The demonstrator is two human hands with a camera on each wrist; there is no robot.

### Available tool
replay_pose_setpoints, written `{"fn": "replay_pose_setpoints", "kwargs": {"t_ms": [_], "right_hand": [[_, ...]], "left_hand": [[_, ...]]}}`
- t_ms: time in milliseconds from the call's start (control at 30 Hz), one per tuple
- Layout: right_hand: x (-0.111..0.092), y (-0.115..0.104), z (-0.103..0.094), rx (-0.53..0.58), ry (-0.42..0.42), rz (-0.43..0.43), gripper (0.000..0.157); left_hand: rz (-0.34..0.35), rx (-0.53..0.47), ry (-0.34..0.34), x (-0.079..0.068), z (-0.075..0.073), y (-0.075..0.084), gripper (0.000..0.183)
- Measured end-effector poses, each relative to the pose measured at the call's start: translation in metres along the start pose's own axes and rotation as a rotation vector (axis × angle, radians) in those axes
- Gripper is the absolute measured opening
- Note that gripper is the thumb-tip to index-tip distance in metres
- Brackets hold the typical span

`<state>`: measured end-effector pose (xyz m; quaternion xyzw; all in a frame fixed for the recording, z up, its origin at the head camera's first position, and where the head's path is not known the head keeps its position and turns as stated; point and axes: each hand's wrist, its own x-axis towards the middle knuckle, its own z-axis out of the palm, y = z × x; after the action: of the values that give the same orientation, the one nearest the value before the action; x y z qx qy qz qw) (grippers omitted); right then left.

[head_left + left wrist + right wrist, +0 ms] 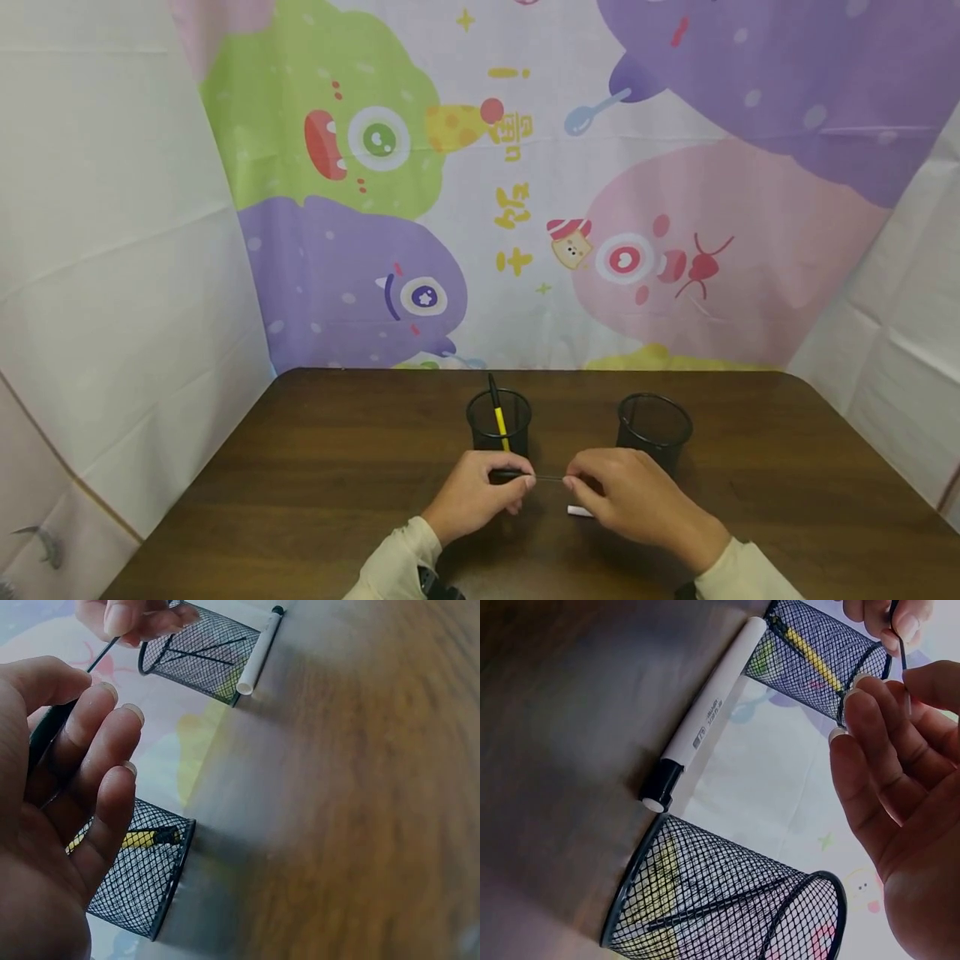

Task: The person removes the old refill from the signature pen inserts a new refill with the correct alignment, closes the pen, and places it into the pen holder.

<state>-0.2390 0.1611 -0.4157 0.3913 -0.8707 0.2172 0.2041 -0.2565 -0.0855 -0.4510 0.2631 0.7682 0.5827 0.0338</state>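
A thin stick with a thicker black end and a slender shaft [903, 658] stretches between the two hands; its exact kind does not show. My left hand [483, 492] pinches the black part [51, 729] between thumb and index finger, the other fingers loosely bent. At the slender end, my right hand [630, 492] pinches with thumb and fingertips. Below the right hand, a white marker with a black cap [712, 712] lies on the table. Behind the left hand stands a black mesh cup [482, 433] with a yellow-and-black pen [501, 419] leaning in it.
A second black mesh cup [648, 442] stands behind the right hand, thin dark lines showing through its mesh in the wrist views. The brown wooden table [300, 467] ends at a cartoon-printed cloth [510, 317], with white cloth walls [112, 208] at the sides.
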Motion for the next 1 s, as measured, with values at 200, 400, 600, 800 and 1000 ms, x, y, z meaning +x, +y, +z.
{"fn": "replay_pose_setpoints", "kwargs": {"t_ms": [200,400,600,800,1000], "right_hand": [[0.0,0.0002,0.0002,0.001,0.002,-0.006,0.006],[0.0008,-0.0023,0.0006,0.02,-0.007,-0.016,0.004],[0.0015,-0.0039,0.0009,0.031,-0.022,-0.018,0.007],[0.0009,-0.0032,0.001,0.024,-0.018,-0.014,0.006],[0.0,-0.003,0.0021,0.013,-0.014,-0.014,0.005]], "left_hand": [[0.002,0.004,0.006,-0.0001,-0.0007,0.0018,0.014],[0.021,0.005,-0.01,-0.0009,-0.0002,0.0035,0.019],[0.038,0.007,-0.025,0.0,0.0004,0.0028,0.022],[0.032,0.001,-0.022,0.0004,-0.0005,0.0023,0.022],[0.008,-0.003,-0.011,-0.0009,-0.0004,0.0026,0.019]]}}
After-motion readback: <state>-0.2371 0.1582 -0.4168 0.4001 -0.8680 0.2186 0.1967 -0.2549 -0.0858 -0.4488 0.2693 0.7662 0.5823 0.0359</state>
